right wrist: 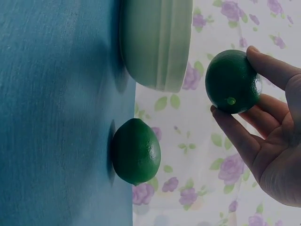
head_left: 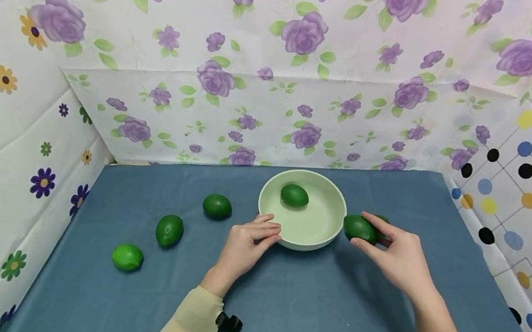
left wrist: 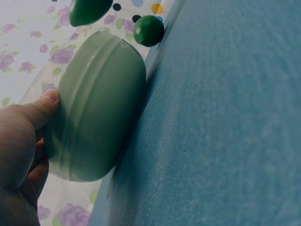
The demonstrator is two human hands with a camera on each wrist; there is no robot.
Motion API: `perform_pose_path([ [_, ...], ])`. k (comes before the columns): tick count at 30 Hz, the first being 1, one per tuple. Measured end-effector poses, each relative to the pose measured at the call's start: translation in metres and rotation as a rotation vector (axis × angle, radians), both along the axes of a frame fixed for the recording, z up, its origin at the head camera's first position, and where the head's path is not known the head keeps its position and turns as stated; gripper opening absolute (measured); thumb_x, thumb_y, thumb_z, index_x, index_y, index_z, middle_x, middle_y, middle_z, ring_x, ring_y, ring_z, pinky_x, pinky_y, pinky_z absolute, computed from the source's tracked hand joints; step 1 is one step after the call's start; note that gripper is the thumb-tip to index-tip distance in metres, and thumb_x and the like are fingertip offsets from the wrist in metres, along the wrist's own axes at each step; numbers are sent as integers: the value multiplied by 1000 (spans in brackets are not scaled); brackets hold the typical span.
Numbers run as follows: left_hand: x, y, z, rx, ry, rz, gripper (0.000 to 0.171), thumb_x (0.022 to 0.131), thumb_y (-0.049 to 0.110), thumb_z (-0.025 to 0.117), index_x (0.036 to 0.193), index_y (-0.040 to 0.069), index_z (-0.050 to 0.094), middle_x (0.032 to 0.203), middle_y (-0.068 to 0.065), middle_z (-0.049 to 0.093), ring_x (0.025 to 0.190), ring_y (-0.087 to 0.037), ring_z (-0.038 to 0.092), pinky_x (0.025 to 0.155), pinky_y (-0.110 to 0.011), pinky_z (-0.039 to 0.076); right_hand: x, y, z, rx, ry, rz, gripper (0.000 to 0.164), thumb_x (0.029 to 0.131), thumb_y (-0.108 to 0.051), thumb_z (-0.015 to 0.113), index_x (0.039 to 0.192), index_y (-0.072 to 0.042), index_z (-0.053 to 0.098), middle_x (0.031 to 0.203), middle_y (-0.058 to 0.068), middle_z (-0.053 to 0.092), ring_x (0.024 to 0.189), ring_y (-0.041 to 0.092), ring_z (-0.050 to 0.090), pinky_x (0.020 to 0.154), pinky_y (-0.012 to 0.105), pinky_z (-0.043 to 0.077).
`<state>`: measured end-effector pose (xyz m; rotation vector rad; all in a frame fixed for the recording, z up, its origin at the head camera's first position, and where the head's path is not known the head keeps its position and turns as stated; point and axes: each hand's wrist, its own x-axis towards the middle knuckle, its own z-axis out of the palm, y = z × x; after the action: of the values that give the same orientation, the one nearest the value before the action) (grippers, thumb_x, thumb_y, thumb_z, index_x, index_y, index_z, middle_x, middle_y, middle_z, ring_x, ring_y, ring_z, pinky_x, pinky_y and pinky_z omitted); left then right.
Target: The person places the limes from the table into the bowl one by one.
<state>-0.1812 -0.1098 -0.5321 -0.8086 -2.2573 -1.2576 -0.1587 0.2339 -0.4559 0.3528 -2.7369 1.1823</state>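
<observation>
A pale green bowl (head_left: 314, 225) stands on the table with one dark green lime (head_left: 295, 195) inside it. My left hand (head_left: 249, 244) grips the bowl's near left rim; in the left wrist view the thumb lies against the outer wall. Just off the bowl's right rim, my right hand (head_left: 399, 255) pinches another lime (right wrist: 233, 81) between thumb and fingers, raised above the table. Beneath and beyond that hand, a further lime (right wrist: 136, 151) rests on the table, mostly hidden in the head view.
To the left of the bowl, three limes lie in a slanting row: a dark one (head_left: 217, 206), a second dark one (head_left: 169, 231) and a brighter green one (head_left: 127, 257). Patterned sheets (head_left: 256, 95) wall the blue-covered table (head_left: 305, 321) at the back and both sides.
</observation>
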Motion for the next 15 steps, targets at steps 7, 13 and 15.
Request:
perform_pose_path([
  [7,0,0,0,-4,-6,1,21,93,9,85,112,-1,84,112,-12,80,125,-33,70,118,-48,49,-2,-6,1,-5,-6,12,66,94,-46,84,151,-18,65,136,20,70,108,32,76,82,47,67],
  [13,0,0,1,-8,-3,2,21,93,10,85,112,-1,84,112,-12,80,126,-30,70,118,-46,49,-2,-13,3,-1,9,28,65,94,-45,85,150,-19,66,133,17,72,105,28,76,81,41,66],
  [15,0,0,1,-4,0,1,21,93,10,85,112,-1,84,112,-12,80,126,-31,70,119,-44,48,-3,-15,3,5,15,34,65,94,-46,85,150,-19,66,131,15,73,103,26,76,79,38,65],
])
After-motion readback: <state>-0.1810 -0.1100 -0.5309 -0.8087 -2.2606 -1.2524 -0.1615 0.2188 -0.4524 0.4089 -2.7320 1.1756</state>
